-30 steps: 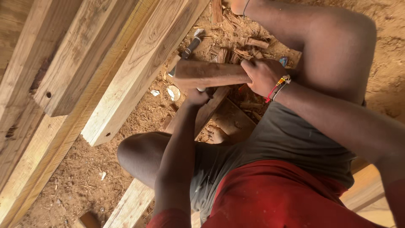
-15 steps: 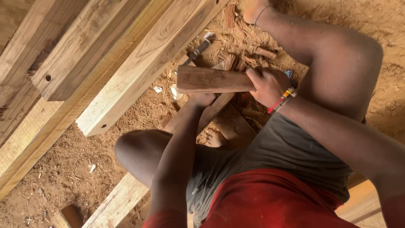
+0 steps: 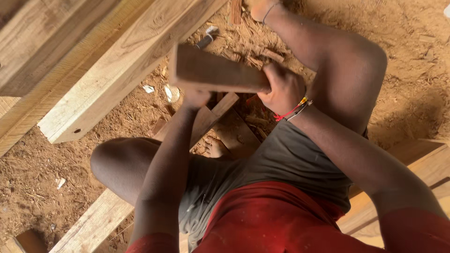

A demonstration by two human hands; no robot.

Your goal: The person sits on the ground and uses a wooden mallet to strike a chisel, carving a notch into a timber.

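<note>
A seated person gripped a wooden mallet above a plank on the sawdust floor.

Nearest, red shirt and grey shorts filled the 6 o'clock edge. Further out, the right hand (image 3: 283, 89), a red string bracelet (image 3: 291, 111) at its wrist, was clenched tight round the handle end of the wooden mallet (image 3: 213, 72). At its 9 o'clock the left hand (image 3: 196, 97) sat just under the mallet, mostly hidden; whether it gripped anything I could not tell. Below lay a plank (image 3: 206, 121). Beyond, pale timber beams (image 3: 122, 70) crossed toward 11 o'clock, wood chips (image 3: 253, 56) littering the floor (image 3: 412, 70) at 12.
</note>
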